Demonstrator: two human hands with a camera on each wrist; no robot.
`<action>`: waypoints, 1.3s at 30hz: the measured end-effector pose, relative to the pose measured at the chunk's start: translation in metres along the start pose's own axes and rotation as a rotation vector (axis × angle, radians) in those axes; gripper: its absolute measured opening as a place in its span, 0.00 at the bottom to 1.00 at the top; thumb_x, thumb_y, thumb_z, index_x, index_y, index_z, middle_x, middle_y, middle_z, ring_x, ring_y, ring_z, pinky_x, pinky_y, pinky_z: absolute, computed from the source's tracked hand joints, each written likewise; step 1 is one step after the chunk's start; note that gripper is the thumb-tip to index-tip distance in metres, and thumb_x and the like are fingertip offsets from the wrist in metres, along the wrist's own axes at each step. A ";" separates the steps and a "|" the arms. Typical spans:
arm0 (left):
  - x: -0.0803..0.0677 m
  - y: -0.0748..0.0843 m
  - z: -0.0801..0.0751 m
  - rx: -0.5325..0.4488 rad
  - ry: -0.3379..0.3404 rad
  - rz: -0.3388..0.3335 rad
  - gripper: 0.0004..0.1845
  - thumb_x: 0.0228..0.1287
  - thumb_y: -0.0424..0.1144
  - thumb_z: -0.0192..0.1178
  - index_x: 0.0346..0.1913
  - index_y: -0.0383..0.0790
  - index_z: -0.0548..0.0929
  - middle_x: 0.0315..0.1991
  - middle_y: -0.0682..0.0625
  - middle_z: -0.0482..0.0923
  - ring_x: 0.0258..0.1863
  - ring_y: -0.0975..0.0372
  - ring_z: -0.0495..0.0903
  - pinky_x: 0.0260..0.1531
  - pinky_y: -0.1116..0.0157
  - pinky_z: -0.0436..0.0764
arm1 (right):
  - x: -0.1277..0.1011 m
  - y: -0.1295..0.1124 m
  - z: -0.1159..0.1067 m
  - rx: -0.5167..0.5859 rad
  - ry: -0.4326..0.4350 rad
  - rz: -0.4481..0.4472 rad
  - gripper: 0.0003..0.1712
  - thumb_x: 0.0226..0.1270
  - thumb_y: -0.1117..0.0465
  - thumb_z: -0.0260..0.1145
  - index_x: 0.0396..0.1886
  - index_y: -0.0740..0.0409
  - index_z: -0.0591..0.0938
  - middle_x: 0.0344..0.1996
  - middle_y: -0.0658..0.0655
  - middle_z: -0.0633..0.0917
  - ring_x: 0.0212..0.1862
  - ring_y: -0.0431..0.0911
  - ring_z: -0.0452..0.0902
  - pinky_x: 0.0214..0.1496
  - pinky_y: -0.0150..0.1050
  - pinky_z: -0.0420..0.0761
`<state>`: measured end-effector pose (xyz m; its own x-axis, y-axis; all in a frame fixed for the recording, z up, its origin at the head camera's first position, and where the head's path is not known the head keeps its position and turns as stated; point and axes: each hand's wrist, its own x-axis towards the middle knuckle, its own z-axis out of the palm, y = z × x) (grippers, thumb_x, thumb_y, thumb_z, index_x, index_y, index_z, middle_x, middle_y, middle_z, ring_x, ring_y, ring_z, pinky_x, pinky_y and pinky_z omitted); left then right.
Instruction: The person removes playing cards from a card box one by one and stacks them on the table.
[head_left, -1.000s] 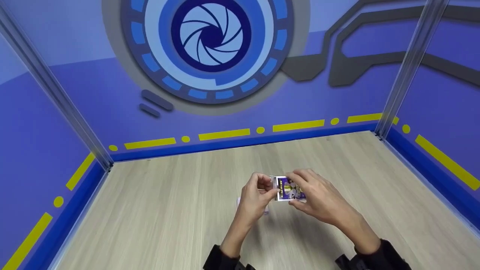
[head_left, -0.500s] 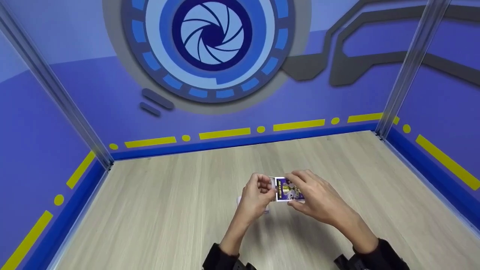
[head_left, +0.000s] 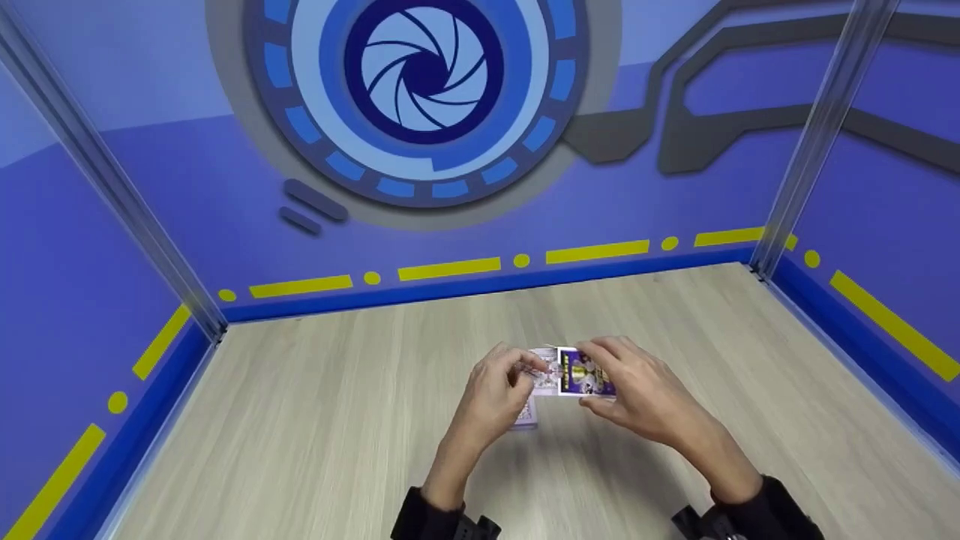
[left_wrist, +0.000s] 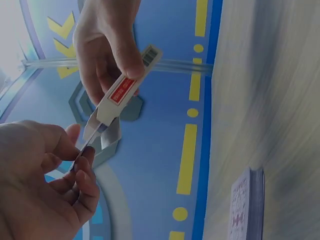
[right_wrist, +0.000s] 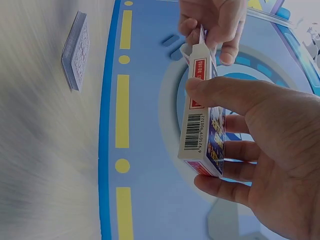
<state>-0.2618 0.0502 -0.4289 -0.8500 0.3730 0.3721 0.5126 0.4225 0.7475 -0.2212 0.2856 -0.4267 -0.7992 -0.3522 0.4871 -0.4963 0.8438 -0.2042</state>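
Fingers of my right hand (head_left: 637, 394) are curled round the card box (head_left: 586, 373), thumb on one narrow side and the others along the opposite side, so it is clamped and held up off the table (head_left: 315, 435). In the right wrist view the box (right_wrist: 202, 125) shows its barcode edge, and its open flap end faces away from my palm toward my other hand. My left hand (head_left: 491, 397) sits just beside that open end, its fingertips (left_wrist: 82, 165) pinched together on a thin card (head_left: 545, 371) that sticks out of the box mouth; from the left wrist view the card is edge-on and hard to make out.

I judge that what matters is this line: the box's long axis runs left to right between my two hands, mouth pointing left, so the card lies along the same axis and the left hand is the nearer one to it. Any pull would want to follow that axis rather than cross it.

Below my left hand, resting flat on the wood, is a small stack of cards (head_left: 525, 414), well under the box and not touching it. Farther off, the blue wall (head_left: 675, 202) with its yellow dashes closes the back.
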 end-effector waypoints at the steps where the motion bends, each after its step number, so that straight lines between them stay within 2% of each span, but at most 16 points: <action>1: 0.000 0.000 -0.001 0.054 0.002 0.027 0.14 0.63 0.25 0.57 0.43 0.44 0.88 0.40 0.55 0.76 0.33 0.66 0.71 0.33 0.69 0.72 | 0.000 0.000 0.000 -0.001 0.000 0.000 0.39 0.54 0.54 0.83 0.65 0.57 0.79 0.56 0.57 0.82 0.54 0.50 0.79 0.49 0.49 0.82; 4: -0.002 -0.001 -0.004 0.158 -0.001 0.089 0.14 0.63 0.26 0.59 0.46 0.44 0.89 0.49 0.52 0.76 0.33 0.68 0.72 0.32 0.71 0.73 | 0.000 0.000 0.000 -0.002 -0.004 -0.005 0.40 0.53 0.53 0.83 0.66 0.58 0.79 0.57 0.57 0.82 0.54 0.50 0.79 0.50 0.49 0.82; 7: -0.002 -0.004 -0.007 0.208 -0.018 0.148 0.14 0.62 0.28 0.62 0.48 0.44 0.88 0.58 0.50 0.75 0.31 0.69 0.71 0.29 0.72 0.73 | -0.001 0.001 0.001 -0.006 -0.005 -0.014 0.40 0.53 0.53 0.83 0.65 0.58 0.79 0.56 0.56 0.82 0.54 0.50 0.79 0.50 0.50 0.82; 9: -0.003 -0.004 -0.009 0.245 -0.040 0.174 0.13 0.64 0.31 0.65 0.50 0.45 0.88 0.61 0.50 0.74 0.33 0.69 0.74 0.31 0.72 0.74 | -0.001 0.001 0.001 -0.009 -0.002 -0.015 0.40 0.53 0.53 0.83 0.65 0.58 0.79 0.56 0.56 0.82 0.54 0.50 0.79 0.50 0.49 0.82; 12: -0.003 -0.004 -0.010 0.322 -0.074 0.203 0.14 0.64 0.40 0.72 0.53 0.47 0.87 0.60 0.52 0.75 0.40 0.65 0.78 0.39 0.67 0.79 | -0.001 0.002 0.002 -0.009 0.003 -0.013 0.40 0.53 0.53 0.83 0.65 0.57 0.80 0.56 0.56 0.82 0.54 0.50 0.79 0.50 0.49 0.82; 15: -0.004 -0.004 -0.010 0.410 -0.096 0.221 0.21 0.60 0.46 0.77 0.55 0.50 0.85 0.60 0.52 0.75 0.45 0.62 0.80 0.46 0.61 0.80 | -0.002 0.003 0.002 -0.015 0.004 -0.007 0.40 0.53 0.53 0.83 0.65 0.57 0.80 0.56 0.57 0.82 0.54 0.50 0.80 0.49 0.49 0.82; 20: -0.006 -0.004 -0.008 0.508 -0.088 0.241 0.24 0.57 0.46 0.78 0.56 0.52 0.82 0.60 0.51 0.75 0.46 0.59 0.82 0.49 0.56 0.81 | -0.002 0.002 0.003 -0.033 -0.002 -0.003 0.39 0.54 0.52 0.83 0.65 0.58 0.79 0.56 0.57 0.82 0.53 0.50 0.80 0.49 0.49 0.82; 26: -0.004 -0.005 -0.007 0.514 -0.069 0.274 0.22 0.57 0.45 0.78 0.53 0.52 0.82 0.59 0.51 0.76 0.57 0.58 0.78 0.59 0.54 0.77 | -0.001 0.002 0.002 -0.028 -0.001 0.003 0.40 0.53 0.53 0.83 0.65 0.57 0.79 0.56 0.57 0.82 0.54 0.50 0.79 0.49 0.49 0.82; 31: -0.003 -0.007 -0.012 0.505 -0.068 0.301 0.21 0.58 0.44 0.78 0.53 0.51 0.83 0.60 0.51 0.77 0.61 0.58 0.76 0.62 0.56 0.75 | 0.000 0.003 0.000 -0.020 -0.002 0.010 0.39 0.54 0.53 0.83 0.65 0.58 0.79 0.56 0.57 0.82 0.54 0.50 0.79 0.49 0.49 0.82; 39: -0.001 -0.011 -0.027 0.445 -0.077 0.269 0.18 0.61 0.42 0.76 0.52 0.48 0.84 0.61 0.48 0.77 0.63 0.55 0.75 0.64 0.54 0.74 | 0.000 0.008 -0.004 -0.011 0.006 0.039 0.40 0.53 0.54 0.83 0.65 0.60 0.79 0.56 0.59 0.82 0.55 0.53 0.79 0.49 0.51 0.82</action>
<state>-0.2697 0.0226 -0.4228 -0.6780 0.5696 0.4646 0.7282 0.6066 0.3190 -0.2239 0.2936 -0.4249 -0.8156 -0.3166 0.4842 -0.4610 0.8614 -0.2133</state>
